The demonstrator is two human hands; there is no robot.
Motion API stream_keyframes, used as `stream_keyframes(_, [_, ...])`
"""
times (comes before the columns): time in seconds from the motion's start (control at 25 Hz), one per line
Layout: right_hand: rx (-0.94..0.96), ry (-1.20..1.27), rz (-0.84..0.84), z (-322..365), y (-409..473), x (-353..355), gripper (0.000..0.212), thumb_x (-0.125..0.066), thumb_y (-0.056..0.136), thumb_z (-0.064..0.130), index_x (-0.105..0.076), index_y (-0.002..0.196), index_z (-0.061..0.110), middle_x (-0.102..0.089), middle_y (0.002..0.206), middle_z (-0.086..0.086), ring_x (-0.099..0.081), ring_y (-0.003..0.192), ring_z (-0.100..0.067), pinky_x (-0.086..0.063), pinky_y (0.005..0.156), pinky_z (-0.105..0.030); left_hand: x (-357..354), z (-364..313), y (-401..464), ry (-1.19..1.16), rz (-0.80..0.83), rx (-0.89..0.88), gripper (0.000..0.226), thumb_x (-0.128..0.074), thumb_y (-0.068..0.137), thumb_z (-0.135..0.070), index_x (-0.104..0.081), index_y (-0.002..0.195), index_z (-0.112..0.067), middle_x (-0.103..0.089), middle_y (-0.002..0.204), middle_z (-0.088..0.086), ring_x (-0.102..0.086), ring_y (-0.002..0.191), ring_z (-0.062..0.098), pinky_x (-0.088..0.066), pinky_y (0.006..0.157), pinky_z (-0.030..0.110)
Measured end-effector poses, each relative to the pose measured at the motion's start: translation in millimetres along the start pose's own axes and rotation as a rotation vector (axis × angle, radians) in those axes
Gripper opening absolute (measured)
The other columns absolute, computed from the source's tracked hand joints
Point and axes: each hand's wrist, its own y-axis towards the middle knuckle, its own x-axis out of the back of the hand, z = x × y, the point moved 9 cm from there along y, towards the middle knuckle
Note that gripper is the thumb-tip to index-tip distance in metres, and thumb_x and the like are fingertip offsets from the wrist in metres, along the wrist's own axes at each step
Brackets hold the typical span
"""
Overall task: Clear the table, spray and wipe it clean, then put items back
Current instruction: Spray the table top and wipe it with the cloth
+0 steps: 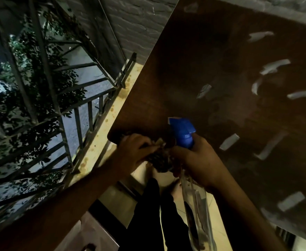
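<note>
A dark brown table fills the upper right, with pale glints scattered over its top. My right hand grips a clear spray bottle by the neck. Its blue spray head points out over the tabletop. My left hand holds a dark crumpled cloth at the table's near corner, right beside the bottle hand. The cloth is partly hidden between the two hands.
A metal railing with a rust-stained cream ledge runs along the table's left edge; foliage and a road lie beyond it. A grey brick wall stands behind. My dark trouser legs and the tiled floor show below.
</note>
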Motion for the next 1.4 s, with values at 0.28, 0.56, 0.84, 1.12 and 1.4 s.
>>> stream_keyframes(0.28, [0.018, -0.031, -0.068, -7.3, 3.0, 12.2, 0.016, -0.065, 0.083, 0.011, -0.058, 0.094, 0.021, -0.067, 0.068, -0.004, -0.065, 0.061, -0.026, -0.057, 0.067, -0.046, 38.5, 104.6, 94.8, 0.096, -0.145, 0.324, 0.036, -0.063, 0.087, -0.026, -0.062, 0.122, -0.024, -0.057, 0.109, 0.008, -0.049, 0.102, 0.032, -0.032, 0.083, 0.039])
stream_keyframes(0.56, [0.045, 0.014, -0.032, -1.3, 0.9, 20.2, 0.019, -0.066, 0.083, 0.017, -0.058, 0.099, 0.025, -0.07, 0.08, -0.006, -0.067, 0.064, -0.019, -0.058, 0.066, -0.038, -8.7, -16.6, 21.8, -0.046, -0.023, 0.011, 0.051, -0.061, 0.072, -0.016, -0.054, 0.122, -0.026, -0.052, 0.118, 0.003, -0.049, 0.106, 0.025, -0.035, 0.085, 0.038])
stream_keyframes(0.84, [0.044, 0.035, -0.082, -13.1, 2.9, 32.3, 0.035, -0.066, 0.062, 0.041, -0.06, 0.093, 0.027, -0.07, 0.081, -0.009, -0.068, 0.077, -0.036, -0.055, 0.076, -0.061, 33.3, 92.7, 52.1, 0.024, -0.095, 0.318, 0.037, -0.057, 0.088, -0.02, -0.054, 0.123, -0.032, -0.056, 0.107, 0.008, -0.048, 0.101, 0.028, -0.037, 0.085, 0.04])
stream_keyframes(1.12, [0.077, 0.006, -0.088, -10.3, 3.0, 35.2, 0.044, -0.061, 0.054, 0.049, -0.061, 0.093, 0.027, -0.07, 0.082, -0.009, -0.068, 0.076, -0.033, -0.054, 0.077, -0.06, 6.9, 46.1, 127.9, 0.049, -0.097, 0.37, 0.036, -0.06, 0.087, -0.025, -0.061, 0.123, -0.027, -0.055, 0.111, 0.005, -0.046, 0.102, 0.027, -0.032, 0.083, 0.038])
stream_keyframes(1.4, [0.073, 0.104, -0.044, -18.0, 5.5, 39.8, 0.036, -0.07, 0.07, 0.04, -0.059, 0.102, 0.027, -0.067, 0.085, -0.005, -0.066, 0.071, -0.022, -0.059, 0.073, -0.047, -2.0, 14.3, -9.0, -0.064, -0.019, 0.195, 0.053, -0.049, 0.078, -0.023, -0.048, 0.13, -0.032, -0.049, 0.116, -0.001, -0.047, 0.106, 0.022, -0.042, 0.085, 0.041])
